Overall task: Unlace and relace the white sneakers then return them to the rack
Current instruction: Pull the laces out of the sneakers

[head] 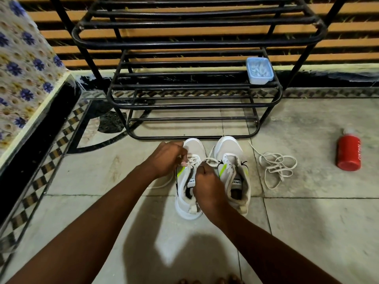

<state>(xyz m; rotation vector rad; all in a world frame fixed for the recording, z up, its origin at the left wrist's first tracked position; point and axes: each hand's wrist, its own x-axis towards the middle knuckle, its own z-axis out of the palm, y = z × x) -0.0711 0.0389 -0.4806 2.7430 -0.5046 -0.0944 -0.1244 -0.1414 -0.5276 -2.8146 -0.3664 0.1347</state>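
- White sneakers: two, a left sneaker [189,181] and a right sneaker [233,173], side by side on the floor.
- Shoelaces: two; one laced shoelace [192,160] on the left sneaker, one loose shoelace [276,167] lying on the tiles beside the right sneaker.
- Hands: two, the left hand [166,158] and the right hand [207,181], both at the left sneaker.
- Black metal shoe rack [194,103]: one, with several tiers of bars.
- Pale blue lidded plastic container [259,70]: one, on a rack tier.
- Red bottle [348,152]: one, lying on the floor.
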